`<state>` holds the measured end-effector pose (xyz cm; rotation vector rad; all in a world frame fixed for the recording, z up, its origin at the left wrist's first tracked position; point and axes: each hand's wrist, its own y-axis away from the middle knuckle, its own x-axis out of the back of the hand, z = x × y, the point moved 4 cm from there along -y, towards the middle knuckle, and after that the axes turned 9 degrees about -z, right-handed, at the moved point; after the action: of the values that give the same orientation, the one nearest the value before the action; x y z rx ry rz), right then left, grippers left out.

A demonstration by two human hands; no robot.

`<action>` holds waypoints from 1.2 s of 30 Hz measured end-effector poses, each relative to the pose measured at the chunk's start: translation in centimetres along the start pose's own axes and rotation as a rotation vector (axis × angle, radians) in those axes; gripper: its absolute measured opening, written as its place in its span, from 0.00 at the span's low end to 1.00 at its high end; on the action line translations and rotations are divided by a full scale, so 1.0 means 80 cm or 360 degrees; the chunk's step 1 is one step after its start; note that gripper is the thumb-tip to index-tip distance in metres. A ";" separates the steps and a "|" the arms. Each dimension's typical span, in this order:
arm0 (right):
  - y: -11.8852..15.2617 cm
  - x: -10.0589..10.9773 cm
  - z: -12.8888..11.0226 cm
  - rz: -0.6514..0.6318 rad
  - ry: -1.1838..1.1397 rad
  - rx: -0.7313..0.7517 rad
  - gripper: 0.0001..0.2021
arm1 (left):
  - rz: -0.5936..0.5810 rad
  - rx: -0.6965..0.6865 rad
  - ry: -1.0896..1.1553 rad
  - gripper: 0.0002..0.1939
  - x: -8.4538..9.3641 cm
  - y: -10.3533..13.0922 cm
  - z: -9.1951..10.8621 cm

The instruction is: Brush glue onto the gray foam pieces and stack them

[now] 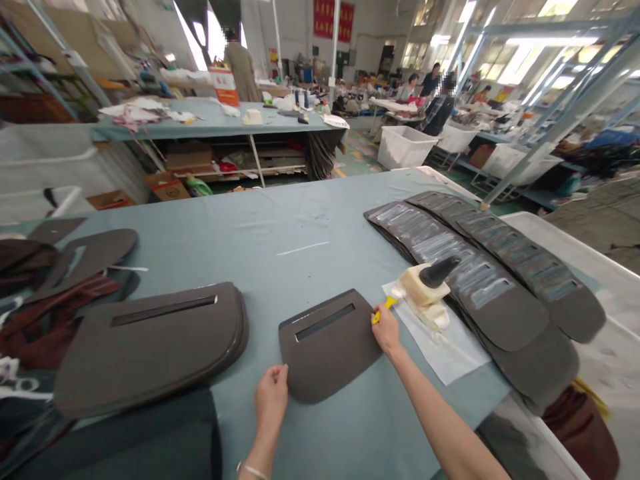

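A dark grey-brown panel (330, 353) with a rounded lower edge and a long slot lies flat on the blue-green table. My left hand (271, 393) pinches its left edge between thumb and fingers. My right hand (387, 331) is closed round a small brush (384, 309) with a yellow handle, just above the panel's right edge. Pale bristles point up and right, towards a cream-coloured, glue-caked block (417, 285) with a black cone (439, 271) on it. The block sits on a white sheet (450, 360).
At left lies a stack of larger slotted panels (150, 347), with brown cloth (60, 323) beyond. Overlapping panels with shiny smears (505, 313) fan out at right. A blue metal post (545, 137) slants past the table's far right corner. Another table (200, 123) and several people stand farther back.
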<state>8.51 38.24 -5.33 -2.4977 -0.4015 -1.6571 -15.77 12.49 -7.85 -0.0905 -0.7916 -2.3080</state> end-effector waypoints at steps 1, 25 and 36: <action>-0.003 -0.002 0.002 -0.0020 0.0025 -0.0007 0.06 | 0.0018 -0.0005 -0.0049 0.22 0.000 -0.001 0.001; -0.014 -0.007 -0.004 -0.0162 0.0363 -0.0042 0.07 | 0.0216 -0.0016 -0.0785 0.10 0.002 0.003 0.031; -0.004 -0.010 -0.007 -0.0235 0.0275 0.0063 0.06 | 0.0253 -0.0036 -0.1021 0.11 0.012 -0.004 0.051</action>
<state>7.65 38.28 -5.83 -2.3238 -0.6052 -1.8812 -17.31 14.42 -4.46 -0.9040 -1.0191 -2.1409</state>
